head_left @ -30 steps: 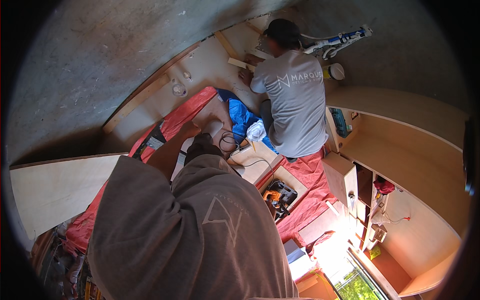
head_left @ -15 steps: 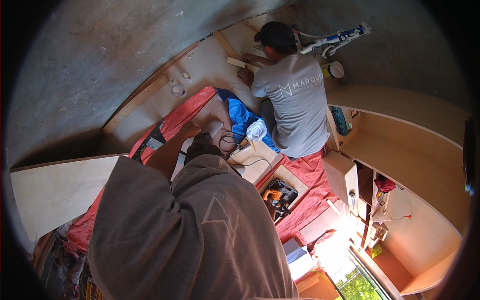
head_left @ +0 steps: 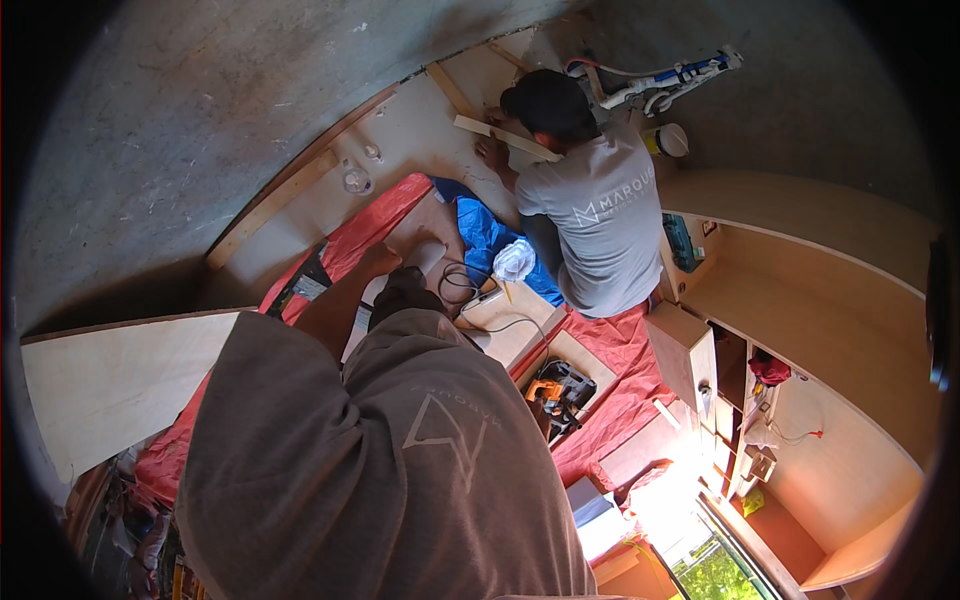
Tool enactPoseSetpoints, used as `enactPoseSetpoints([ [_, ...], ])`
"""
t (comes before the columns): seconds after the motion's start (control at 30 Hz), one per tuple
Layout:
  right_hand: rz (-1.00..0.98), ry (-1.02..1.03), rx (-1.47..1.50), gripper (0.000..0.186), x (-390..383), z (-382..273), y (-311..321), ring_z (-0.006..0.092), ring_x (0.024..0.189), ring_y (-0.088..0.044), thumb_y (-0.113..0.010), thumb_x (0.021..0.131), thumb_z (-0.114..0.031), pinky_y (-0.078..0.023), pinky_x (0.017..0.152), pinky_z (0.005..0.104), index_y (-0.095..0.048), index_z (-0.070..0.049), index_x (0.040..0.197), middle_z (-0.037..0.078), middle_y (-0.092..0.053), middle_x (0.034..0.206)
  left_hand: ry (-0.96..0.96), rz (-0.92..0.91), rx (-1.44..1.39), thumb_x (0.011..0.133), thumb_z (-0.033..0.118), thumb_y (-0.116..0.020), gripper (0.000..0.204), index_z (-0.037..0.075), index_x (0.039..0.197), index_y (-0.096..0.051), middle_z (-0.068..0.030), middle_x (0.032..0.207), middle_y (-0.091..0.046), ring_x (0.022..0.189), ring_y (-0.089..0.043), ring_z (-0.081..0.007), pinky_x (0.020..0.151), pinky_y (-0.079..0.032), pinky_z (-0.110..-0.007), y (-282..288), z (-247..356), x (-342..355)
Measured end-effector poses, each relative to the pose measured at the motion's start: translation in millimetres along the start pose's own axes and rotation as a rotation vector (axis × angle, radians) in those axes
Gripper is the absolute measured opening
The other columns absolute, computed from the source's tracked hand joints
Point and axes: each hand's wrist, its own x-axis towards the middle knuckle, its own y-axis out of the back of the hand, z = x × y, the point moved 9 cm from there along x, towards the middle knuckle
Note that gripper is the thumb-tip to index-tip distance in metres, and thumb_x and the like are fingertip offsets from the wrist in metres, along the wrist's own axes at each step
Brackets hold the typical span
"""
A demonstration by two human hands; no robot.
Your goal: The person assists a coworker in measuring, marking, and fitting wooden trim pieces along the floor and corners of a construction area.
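My left hand (head_left: 380, 259) is at the end of my bare forearm, close to my dark-clothed leg (head_left: 403, 293). Its fingers look curled in, and whatever they may hold is hidden. Under and around it are a red sheet (head_left: 395, 205) and brown boards. My brown shirt fills the lower middle; my right hand is out of sight. To the right of my left hand lie a black cable (head_left: 455, 280), a crumpled white bag (head_left: 514, 260) and a blue tarp (head_left: 482, 228).
A crouching co-worker (head_left: 600, 225) in a grey shirt holds a pale wooden strip (head_left: 505, 138) at the far wall. An orange and black power tool (head_left: 562, 390) sits on a board. Open wooden cabinets (head_left: 800, 290) line the right. A pale panel (head_left: 130, 385) stands at left.
The co-worker has leaned down and slightly right, head lowered over the wooden strip, more of which now shows. My left hand has stayed in place.
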Motion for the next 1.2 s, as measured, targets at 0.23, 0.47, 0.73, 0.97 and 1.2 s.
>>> enactPoseSetpoints([
  [0.23, -0.002, 0.005, 0.027, 0.050, 1, 2, 1, 0.0134, 0.057, -0.057, -0.031, 0.084, -0.046, -0.044, 0.047, 0.0222, -0.053, -0.002, 0.095, 0.007, -0.059, 0.072, 0.030, -0.009, -0.011, 0.064, 0.026, -0.046, 0.025, 0.009, 0.070, -0.063, -0.0124, 0.077, -0.059, 0.075, -0.057, -0.0294, 0.070, -0.044, -0.038, 4, 6, -5],
  [0.47, -0.013, -0.003, 0.050, 0.050, 3, 6, 3, 0.0145, 0.059, -0.058, -0.031, 0.084, -0.046, -0.045, 0.049, 0.0240, -0.054, -0.002, 0.093, 0.008, -0.059, 0.072, -0.026, -0.043, 0.070, 0.064, 0.028, -0.046, 0.026, 0.010, 0.072, -0.063, -0.0121, 0.080, -0.059, 0.076, -0.057, -0.0291, 0.071, -0.044, -0.037, 2, 11, -4],
  [0.73, -0.001, -0.030, 0.032, 0.052, 0, 4, 3, 0.0147, 0.059, -0.058, -0.031, 0.084, -0.047, -0.045, 0.049, 0.0237, -0.054, -0.002, 0.094, 0.008, -0.059, 0.072, -0.068, 0.037, -0.013, 0.067, 0.029, -0.052, 0.027, 0.005, 0.074, -0.063, -0.0094, 0.058, -0.059, 0.050, -0.058, -0.0174, 0.059, -0.047, -0.029, 3, 10, 4],
  [0.97, 0.003, 0.031, 0.035, 0.051, 0, 5, 4, 0.0147, 0.059, -0.058, -0.031, 0.084, -0.047, -0.045, 0.049, 0.0237, -0.053, -0.002, 0.097, 0.008, -0.059, 0.072, -0.200, 0.022, 0.095, 0.068, 0.030, -0.052, 0.028, 0.005, 0.076, -0.063, -0.0091, 0.059, -0.059, 0.050, -0.058, -0.0176, 0.059, -0.048, -0.029, 1, 17, 4],
  [1.2, -0.007, 0.025, 0.035, 0.051, 7, 13, 6, 0.0146, 0.058, -0.058, -0.033, 0.083, -0.047, -0.044, 0.048, 0.0235, -0.053, -0.002, 0.094, 0.007, -0.059, 0.071, -0.070, -0.001, 0.103, 0.067, 0.024, -0.046, 0.023, 0.007, 0.069, -0.061, -0.0135, 0.076, -0.059, 0.070, -0.057, -0.0287, 0.068, -0.045, -0.037, 5, 18, 1],
])
